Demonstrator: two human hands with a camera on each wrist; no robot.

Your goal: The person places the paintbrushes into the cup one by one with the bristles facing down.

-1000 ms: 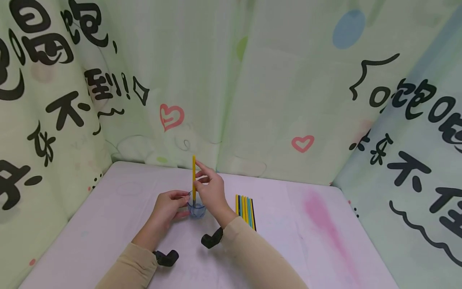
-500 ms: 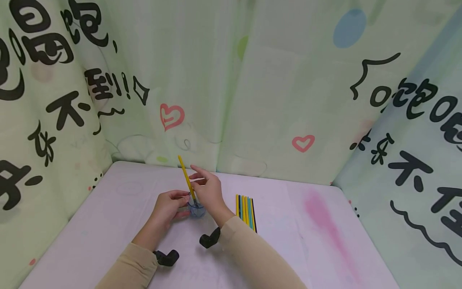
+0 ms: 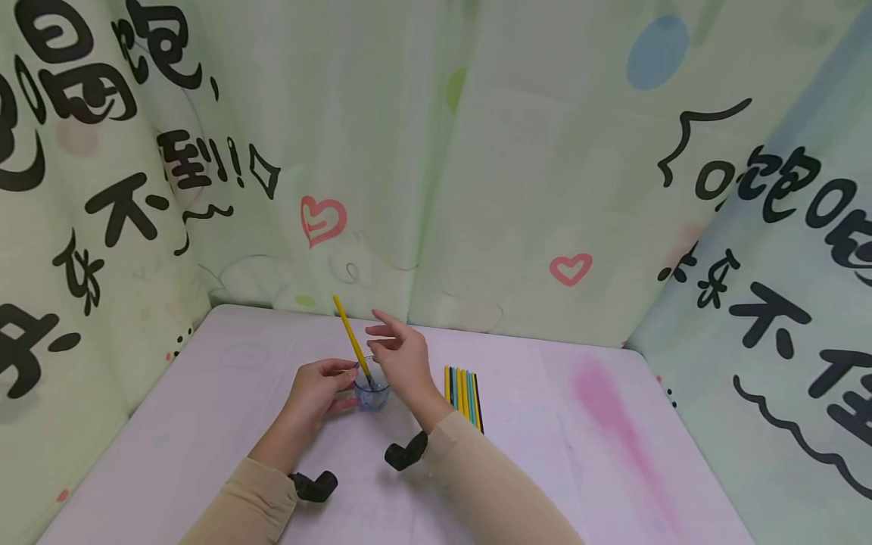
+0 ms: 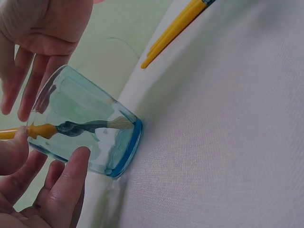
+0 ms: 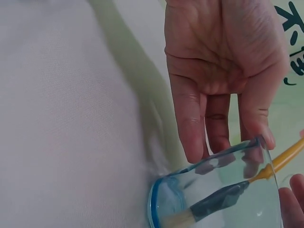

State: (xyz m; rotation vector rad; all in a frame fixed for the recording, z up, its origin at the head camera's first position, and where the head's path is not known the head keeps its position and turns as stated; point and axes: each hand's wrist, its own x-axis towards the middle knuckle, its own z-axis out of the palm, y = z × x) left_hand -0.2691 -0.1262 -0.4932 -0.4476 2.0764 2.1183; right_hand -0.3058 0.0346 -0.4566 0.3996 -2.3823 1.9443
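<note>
A clear, blue-tinted glass [image 3: 371, 390] stands on the table, and my left hand [image 3: 323, 390] holds it from the left with thumb and fingers about its side. Inside it leans a paintbrush [image 3: 352, 337] with a yellow handle, tipped to the left. In the left wrist view the pale bristles [image 4: 119, 123] reach down near the blue base, and my left thumb [image 4: 14, 154] lies at the rim by the handle. My right hand [image 3: 403, 363] is just right of the glass, fingers loosely extended with nothing in them, overlapping its rim in the right wrist view.
Right of the glass, several brushes [image 3: 465, 393] with yellow, blue and black handles lie side by side, partly behind the right sleeve [image 3: 490, 469]. Black wrist mounts [image 3: 315, 487] sit below both hands. A curtain [image 3: 490, 189] with printed writing and hearts surrounds the pale table [image 3: 559, 454].
My right hand has let go of the paintbrush, which has tipped from upright to lean left in the glass. The right hand has drawn back slightly right; the left hand stays put.
</note>
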